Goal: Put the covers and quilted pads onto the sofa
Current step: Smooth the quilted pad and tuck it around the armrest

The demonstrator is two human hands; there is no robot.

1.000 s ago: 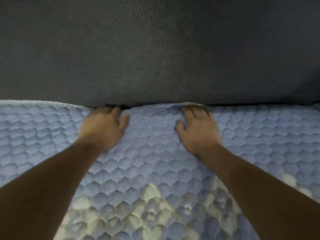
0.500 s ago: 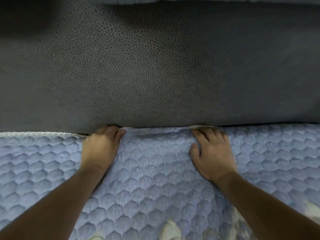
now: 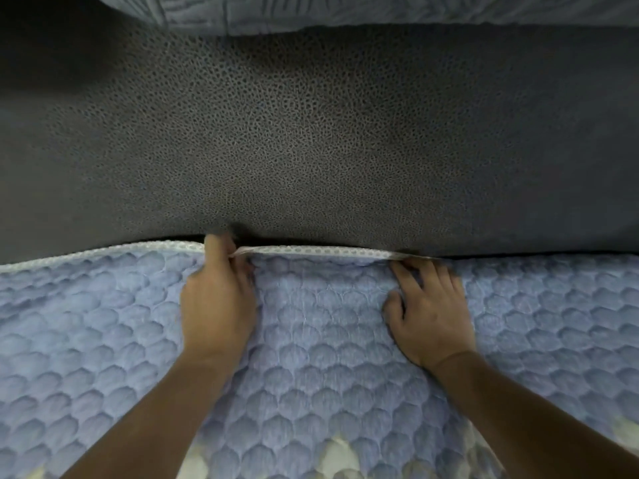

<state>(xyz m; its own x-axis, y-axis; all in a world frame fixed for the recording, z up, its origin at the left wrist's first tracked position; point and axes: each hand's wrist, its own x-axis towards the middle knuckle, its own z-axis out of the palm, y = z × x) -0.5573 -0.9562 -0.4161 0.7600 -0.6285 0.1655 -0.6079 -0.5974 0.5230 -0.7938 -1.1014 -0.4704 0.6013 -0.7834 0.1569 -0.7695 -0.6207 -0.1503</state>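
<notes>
One blue quilted pad (image 3: 328, 357), the puffy kind stitched in a scallop pattern with a pale patch near its front edge, is already lying across the sofa seat and covers it from the left edge of the view to the right. So that piece is mostly on. What looks unfinished is its back edge, trimmed with a white mesh binding (image 3: 311, 251). That edge sits right along the crease where the seat meets the dark grey pebbled-leather backrest (image 3: 311, 133), and it isn't pushed down into the gap yet, at least not in the middle stretch.

The left hand (image 3: 218, 305) is at that back edge with its fingers (image 3: 221, 250) curled over the binding, pinching it and lifting it a little off the seat. The right hand (image 3: 428, 312) lies on the pad just short of the same edge, fingers (image 3: 420, 271) slightly spread and fairly straight, tips touching the binding and pressing it toward the crease. Both forearms come in from the front edge of the seat.

Up along the top edge of the backrest there's a strip of grey-blue quilted fabric (image 3: 345, 10), so I'd guess a second cover is draped up there, but I can't tell how well it's seated.

My read: seat pad placed, tuck along the back in progress, and the far left stretch of binding still shows too. Whatever else the sofa needs is out of view.
</notes>
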